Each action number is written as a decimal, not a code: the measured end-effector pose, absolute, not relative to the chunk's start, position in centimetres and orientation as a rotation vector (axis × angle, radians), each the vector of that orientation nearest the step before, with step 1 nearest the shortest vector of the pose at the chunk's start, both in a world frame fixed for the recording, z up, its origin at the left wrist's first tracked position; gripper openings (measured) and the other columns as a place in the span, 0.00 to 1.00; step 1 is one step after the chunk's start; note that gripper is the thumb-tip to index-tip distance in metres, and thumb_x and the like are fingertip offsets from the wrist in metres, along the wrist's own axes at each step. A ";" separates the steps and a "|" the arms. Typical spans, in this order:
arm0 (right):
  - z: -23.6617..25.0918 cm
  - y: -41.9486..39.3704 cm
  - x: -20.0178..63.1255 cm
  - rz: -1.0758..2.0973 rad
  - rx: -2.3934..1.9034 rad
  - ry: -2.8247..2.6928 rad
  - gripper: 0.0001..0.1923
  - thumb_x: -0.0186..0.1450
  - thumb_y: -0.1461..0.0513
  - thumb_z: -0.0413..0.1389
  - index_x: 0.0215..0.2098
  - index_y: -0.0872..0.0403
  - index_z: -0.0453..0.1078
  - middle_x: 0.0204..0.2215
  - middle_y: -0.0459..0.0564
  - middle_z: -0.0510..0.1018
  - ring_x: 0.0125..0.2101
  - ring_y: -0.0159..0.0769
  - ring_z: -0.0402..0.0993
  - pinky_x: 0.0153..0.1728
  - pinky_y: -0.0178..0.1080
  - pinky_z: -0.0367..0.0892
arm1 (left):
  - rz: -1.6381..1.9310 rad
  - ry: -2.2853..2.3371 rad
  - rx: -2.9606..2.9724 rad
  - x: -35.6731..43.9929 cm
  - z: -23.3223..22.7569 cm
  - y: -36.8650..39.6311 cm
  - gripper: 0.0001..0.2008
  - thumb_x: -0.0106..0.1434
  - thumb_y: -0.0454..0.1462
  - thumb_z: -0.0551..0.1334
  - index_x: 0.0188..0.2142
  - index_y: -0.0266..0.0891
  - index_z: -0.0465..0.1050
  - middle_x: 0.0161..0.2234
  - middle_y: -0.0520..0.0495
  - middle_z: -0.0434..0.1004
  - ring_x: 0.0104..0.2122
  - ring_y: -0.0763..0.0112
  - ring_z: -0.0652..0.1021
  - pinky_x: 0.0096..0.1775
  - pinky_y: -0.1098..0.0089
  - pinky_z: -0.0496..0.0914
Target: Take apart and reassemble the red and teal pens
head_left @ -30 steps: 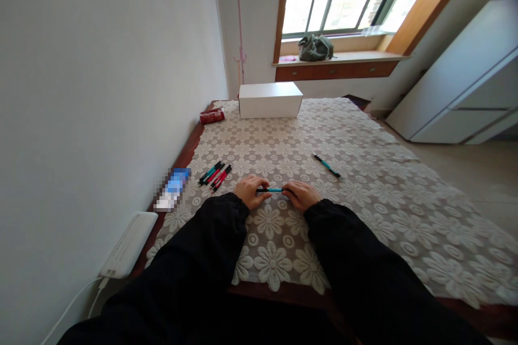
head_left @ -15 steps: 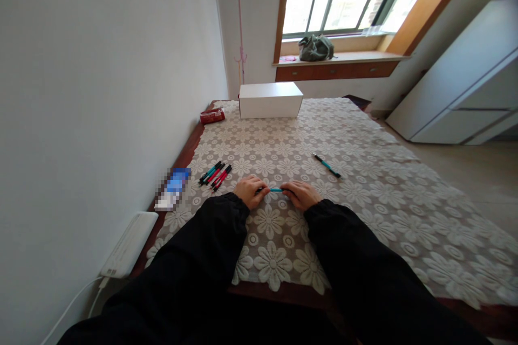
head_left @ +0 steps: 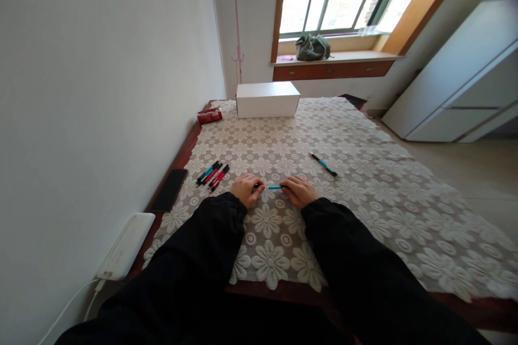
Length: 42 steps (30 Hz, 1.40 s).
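Head view: we hold a slim teal plastic pen level just above the white floral lace tablecloth, our left hand and right hand each pinching one end. Beside the left hand lies a cluster of red and teal pens.

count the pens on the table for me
About 6: one teal pen held between the left hand and right hand, one lone pen to the right, roughly four bunched pens to the left, overlapping.

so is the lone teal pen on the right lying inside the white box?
No, the lone teal pen lies on the lace tablecloth, well short of the closed white box at the far end.
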State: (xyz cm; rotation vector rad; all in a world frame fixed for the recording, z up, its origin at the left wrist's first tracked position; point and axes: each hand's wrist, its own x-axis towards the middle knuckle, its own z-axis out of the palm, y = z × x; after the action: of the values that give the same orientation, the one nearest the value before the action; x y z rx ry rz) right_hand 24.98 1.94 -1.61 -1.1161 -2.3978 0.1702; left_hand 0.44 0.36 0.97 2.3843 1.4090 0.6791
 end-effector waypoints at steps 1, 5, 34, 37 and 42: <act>-1.6 2.0 25.0 0.164 -1.136 -2.393 0.11 0.69 0.61 0.50 0.43 0.50 0.74 0.38 0.51 0.78 0.41 0.42 0.70 0.42 0.42 0.65 | 0.683 1.423 2.373 0.4 1.0 0.4 0.10 0.65 0.42 0.57 0.38 0.42 0.75 0.39 0.46 0.79 0.43 0.62 0.75 0.47 0.62 0.68; -1.7 2.1 25.1 0.148 -1.192 -2.368 0.12 0.69 0.63 0.50 0.45 0.49 0.73 0.39 0.50 0.78 0.42 0.42 0.70 0.45 0.43 0.64 | 0.710 1.487 2.350 0.3 0.9 0.4 0.08 0.64 0.40 0.58 0.38 0.42 0.74 0.40 0.46 0.79 0.43 0.61 0.75 0.48 0.60 0.68; -1.3 1.7 25.2 0.077 -1.126 -2.340 0.09 0.65 0.58 0.59 0.43 0.46 0.76 0.47 0.50 0.75 0.51 0.45 0.66 0.55 0.48 0.59 | 0.620 1.413 2.453 -0.2 0.6 0.7 0.07 0.62 0.41 0.62 0.38 0.44 0.77 0.40 0.47 0.78 0.42 0.63 0.75 0.46 0.62 0.67; -1.6 1.9 25.1 0.094 -1.103 -2.330 0.05 0.64 0.59 0.60 0.38 0.47 0.76 0.46 0.49 0.75 0.50 0.44 0.67 0.54 0.48 0.60 | 0.615 1.383 2.455 -0.2 0.5 0.7 0.07 0.62 0.40 0.63 0.38 0.44 0.77 0.40 0.47 0.78 0.42 0.63 0.75 0.46 0.62 0.67; -1.9 2.0 25.1 0.099 -1.095 -2.295 0.02 0.63 0.61 0.59 0.34 0.48 0.75 0.46 0.49 0.76 0.49 0.44 0.67 0.53 0.47 0.61 | 0.608 1.381 2.478 -0.2 0.5 0.7 0.07 0.62 0.40 0.63 0.38 0.44 0.77 0.41 0.47 0.78 0.43 0.62 0.75 0.47 0.61 0.67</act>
State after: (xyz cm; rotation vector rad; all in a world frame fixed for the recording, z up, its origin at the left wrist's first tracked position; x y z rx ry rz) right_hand 25.09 2.01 -1.88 -1.0953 -2.2948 0.0989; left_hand -0.20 0.72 0.49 2.4783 1.3809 0.6078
